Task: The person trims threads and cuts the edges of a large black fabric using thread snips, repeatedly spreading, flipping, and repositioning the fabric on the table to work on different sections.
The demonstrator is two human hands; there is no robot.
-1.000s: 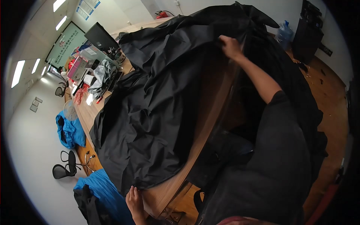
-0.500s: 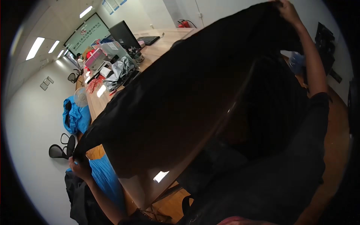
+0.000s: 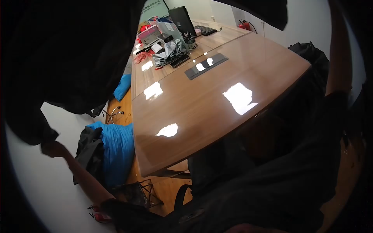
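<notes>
At the left, my left hand (image 3: 54, 149) is closed on the lower edge of a large black cloth (image 3: 89, 50). The cloth is raised and spreads over the upper left of the view. Another dark piece of fabric (image 3: 264, 11) hangs into the top right. My right forearm (image 3: 339, 58) reaches up the right side, and the hand at its end is outside the frame. Between my arms lies the near end of a glossy wooden table (image 3: 202, 128).
Farther along the table are a monitor (image 3: 182, 21), a keyboard (image 3: 205, 30), a grey plastic bundle (image 3: 171, 52) and a pink box (image 3: 149, 35). A blue bag (image 3: 118, 153) with dark fabric stands on the floor at left. Fire extinguishers (image 3: 244, 25) stand by the wall.
The black cloth, earlier stretched across the table between both hands, has swung up and left, uncovering the tabletop. My right hand has risen out of frame; my left has shifted left and slightly up.
</notes>
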